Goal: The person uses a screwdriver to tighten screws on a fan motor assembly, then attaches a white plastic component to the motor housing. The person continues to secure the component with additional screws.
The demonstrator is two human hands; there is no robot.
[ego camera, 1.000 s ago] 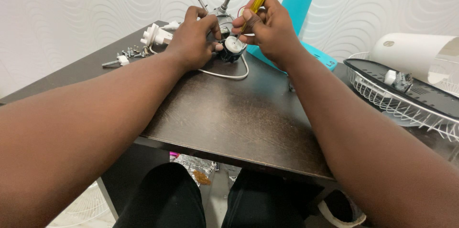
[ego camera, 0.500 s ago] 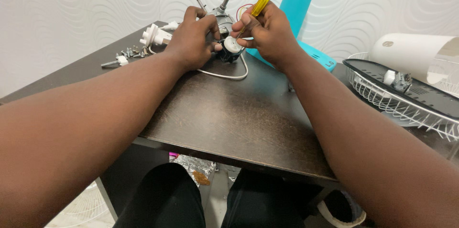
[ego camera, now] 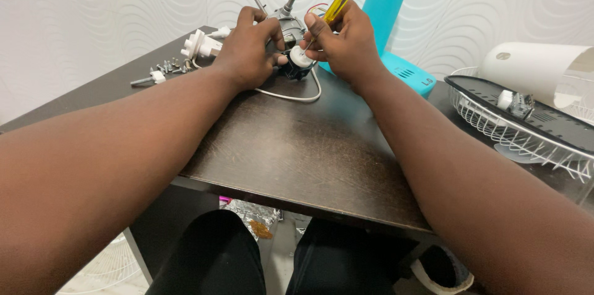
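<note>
A small fan motor with a metal shaft pointing up stands near the far edge of the dark wooden table. My left hand grips the motor from its left side. My right hand holds a yellow-handled screwdriver, its tip angled down onto a white round part at the front of the motor. A white cable loops from the motor across the table.
Loose screws and a white plastic piece lie at the far left. A turquoise fan stand rises behind the motor. A white wire fan guard and a white housing sit at the right.
The screwdriver handle has tilted slightly in my right hand; both hands stay on the motor in nearly the same spot.
</note>
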